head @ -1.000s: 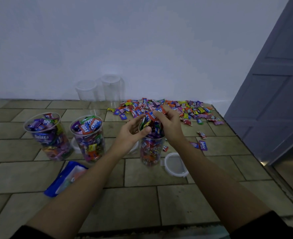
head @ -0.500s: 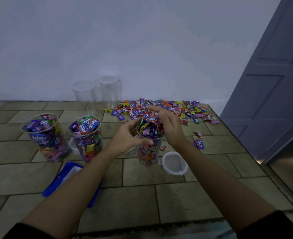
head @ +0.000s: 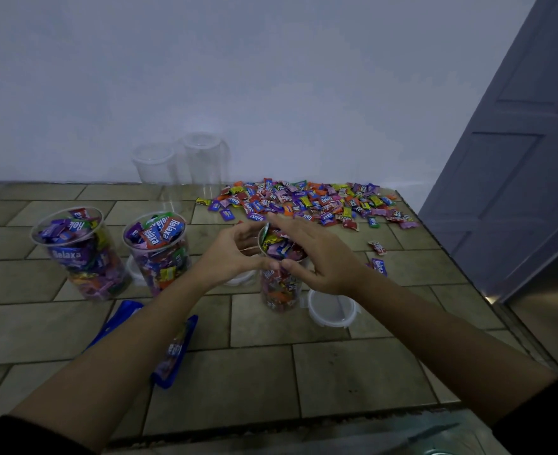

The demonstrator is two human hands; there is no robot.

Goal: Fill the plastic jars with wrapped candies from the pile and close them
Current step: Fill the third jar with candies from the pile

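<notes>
We see the jar (head: 279, 290) standing upright on the tiled surface (head: 353, 372), between us and the candy pile (head: 307, 201), with sweets heaped past its rim. Our left hand (head: 231, 254) curls round its upper wall and steadies it. Our right hand (head: 320, 257) lies spread over the mouth, fingers straight, grasping nothing. We judge the jar thin, light and slick, and easy to tip while top-heavy, so we would hold it lower on the wall. The wrapped candies look small and slippery and may spill if pressed hard. A white lid (head: 332, 307) lies just right of the base, probably its own. Two full jars (head: 80, 254) stand unlidded at the left, and empty jars (head: 154, 162) wait by the wall. A blue bag (head: 176, 349) lies under the left forearm and stray candies (head: 376, 247) lie off to the right, but nothing blocks the lid
</notes>
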